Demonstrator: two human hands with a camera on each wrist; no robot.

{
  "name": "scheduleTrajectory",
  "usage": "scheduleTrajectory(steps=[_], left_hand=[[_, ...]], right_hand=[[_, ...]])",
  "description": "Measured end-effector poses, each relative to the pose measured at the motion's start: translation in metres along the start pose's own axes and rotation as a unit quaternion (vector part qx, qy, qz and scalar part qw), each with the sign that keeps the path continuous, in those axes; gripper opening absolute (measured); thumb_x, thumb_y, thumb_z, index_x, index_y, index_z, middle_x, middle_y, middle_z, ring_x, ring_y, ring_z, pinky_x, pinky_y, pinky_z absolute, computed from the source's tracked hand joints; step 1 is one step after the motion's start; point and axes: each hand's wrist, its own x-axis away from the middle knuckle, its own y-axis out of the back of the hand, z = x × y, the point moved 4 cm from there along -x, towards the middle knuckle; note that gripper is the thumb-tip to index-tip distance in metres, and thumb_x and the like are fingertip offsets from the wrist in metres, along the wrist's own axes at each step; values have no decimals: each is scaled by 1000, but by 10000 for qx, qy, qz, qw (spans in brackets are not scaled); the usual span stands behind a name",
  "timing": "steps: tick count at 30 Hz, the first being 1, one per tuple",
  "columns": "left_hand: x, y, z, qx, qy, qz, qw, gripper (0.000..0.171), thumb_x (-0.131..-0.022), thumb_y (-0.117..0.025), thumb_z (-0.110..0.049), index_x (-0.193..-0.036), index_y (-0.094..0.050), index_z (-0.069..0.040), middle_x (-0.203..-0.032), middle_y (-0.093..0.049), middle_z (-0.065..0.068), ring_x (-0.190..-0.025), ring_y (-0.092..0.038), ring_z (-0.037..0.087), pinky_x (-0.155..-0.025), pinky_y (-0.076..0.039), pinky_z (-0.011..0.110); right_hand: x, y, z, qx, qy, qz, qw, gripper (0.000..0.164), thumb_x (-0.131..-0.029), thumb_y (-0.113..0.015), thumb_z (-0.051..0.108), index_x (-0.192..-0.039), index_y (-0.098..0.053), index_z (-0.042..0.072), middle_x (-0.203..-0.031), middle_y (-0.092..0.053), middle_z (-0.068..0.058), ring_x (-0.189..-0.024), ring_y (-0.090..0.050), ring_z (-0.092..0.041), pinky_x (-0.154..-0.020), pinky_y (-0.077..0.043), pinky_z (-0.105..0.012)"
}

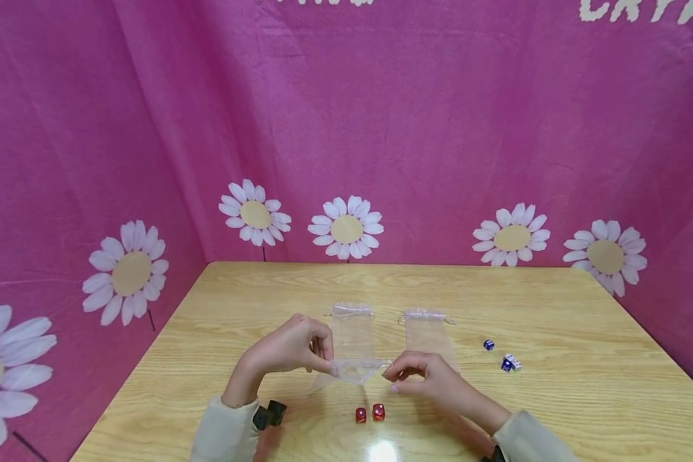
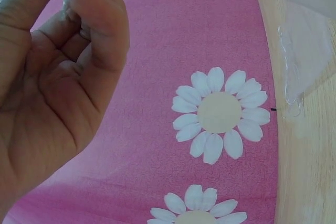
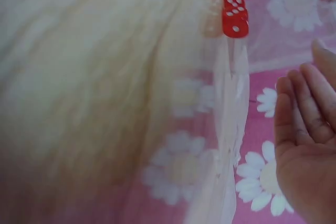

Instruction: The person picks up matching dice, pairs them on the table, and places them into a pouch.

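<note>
My left hand (image 1: 291,346) pinches the left edge of a sheer white drawstring bag (image 1: 355,369), held above the table in the head view. Close beside the bag's right end and its string loop is my right hand (image 1: 430,382), with thumb and forefinger apart. In the right wrist view, the right hand's fingers (image 3: 310,114) look loosely extended; whether a fingertip touches the bag is unclear. Two red dice (image 1: 378,412) lie on the table below the bag. The left wrist view shows curled fingers (image 2: 102,19), their tips partly cut off.
Two more sheer drawstring bags, a left one (image 1: 352,333) and a right one (image 1: 427,330), lie flat behind the hands. To the right sit a blue die (image 1: 488,344) and a small cluster of blue and white dice (image 1: 509,359). Pink flowered cloth (image 1: 416,128) surrounds the wooden table (image 1: 254,292).
</note>
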Motion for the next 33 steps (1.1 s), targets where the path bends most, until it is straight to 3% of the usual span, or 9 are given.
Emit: scheduleTrajectory(steps=[5,11,21,25,27,33], left_hand=[[-1,0,0,-16,38,-12,10000,18,-78,-82,-16,-71,-67,-8,-67,-65,2,-56,-56,2,-54,-49,20],[-2,1,0,-63,47,-34,10000,18,-77,-83,-15,-70,-67,-9,-67,-65,1,-56,-55,2,-54,-49,20],[-1,1,1,-87,27,-63,9999,19,-77,-83,-16,-70,-67,-9,-67,-65,0,-57,-56,2,-55,-50,20],[-2,2,1,-143,-1,-46,9999,19,-78,-82,-16,-70,-66,-10,-68,-65,0,-58,-56,1,-55,-50,20],[-2,2,1,-158,-12,-52,9999,19,-77,-82,-15,-70,-66,-10,-68,-65,-1,-58,-56,1,-55,-50,20],[0,2,2,-62,23,-66,10000,18,-78,-82,-15,-70,-66,-9,-68,-65,1,-57,-56,2,-54,-50,20]], right_hand=[[-2,-10,5,819,286,461,9952,18,-86,-74,19,-100,-73,8,-97,-72,-7,-89,-64,-4,-83,-54,-24],[-4,-19,8,1387,635,961,9836,17,-88,-71,27,-98,-73,13,-96,-72,1,-91,-66,-6,-83,-55,-23],[-4,-32,18,2715,1572,1201,9419,11,-86,-74,25,-93,-72,17,-89,-67,9,-86,-57,3,-78,-48,-12],[-3,-35,21,2958,1749,1171,9318,9,-86,-74,23,-92,-72,17,-88,-66,9,-85,-55,4,-76,-46,-8],[-3,-34,21,2837,1659,1145,9375,9,-87,-73,23,-93,-73,17,-88,-67,9,-85,-55,4,-76,-46,-9],[3,-23,17,1649,1131,636,9777,14,-89,-71,26,-97,-73,15,-90,-71,5,-85,-62,-1,-76,-54,-21]])
